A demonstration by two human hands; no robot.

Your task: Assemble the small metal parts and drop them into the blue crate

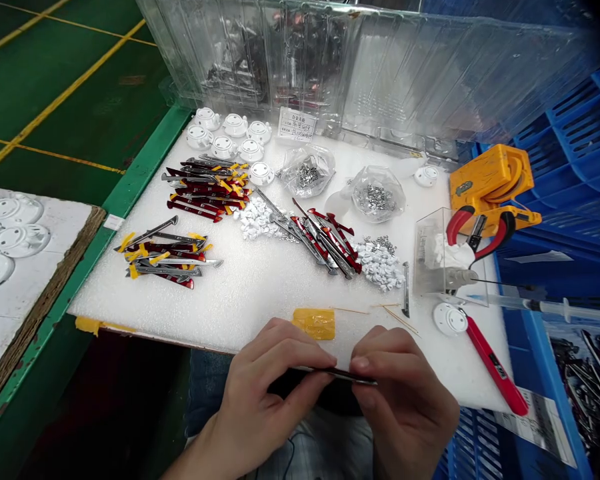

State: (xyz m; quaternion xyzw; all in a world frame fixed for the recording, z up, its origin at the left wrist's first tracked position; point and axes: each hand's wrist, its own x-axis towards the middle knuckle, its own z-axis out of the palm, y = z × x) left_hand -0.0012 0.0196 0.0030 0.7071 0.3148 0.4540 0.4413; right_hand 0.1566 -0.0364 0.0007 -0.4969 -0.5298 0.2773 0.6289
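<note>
slim dark strip w/ a pale glossy edge, prob. metal or hard plastic point(343, 375), is held up in front of the body, just off the near edge of the white foam sheet point(250, 293); bare left hand point(275, 380) & bare right hand point(405, 380) are close together, each pinching it btwn thumb & fingers, left nr the middle, right nr the end.

handling, my guess: light, stiff, a bit slippery on the gloss; finish may scratch; best held by the long edges, fingertips only, nr both ends, no bending.

counts on the foam: 1 strip in hand; 3 piles of red & silver strips point(180, 257), overlapping, can't count each; 1 lone silver strip point(406, 290); 9 round white plastic pieces w/ side lugs point(261, 174), 7 of them grouped at the far left; 2 clear plastic bags of small metal bits point(400, 193); 2 heaps of small white bits point(380, 267), too many to count; 1 yellow tape patch point(314, 323); 1 red-handled tool point(497, 367); 1 pr. red-black handled pliers point(476, 233) in 1 clear box point(423, 247); 1 yellow tape dispenser point(467, 183).
</note>
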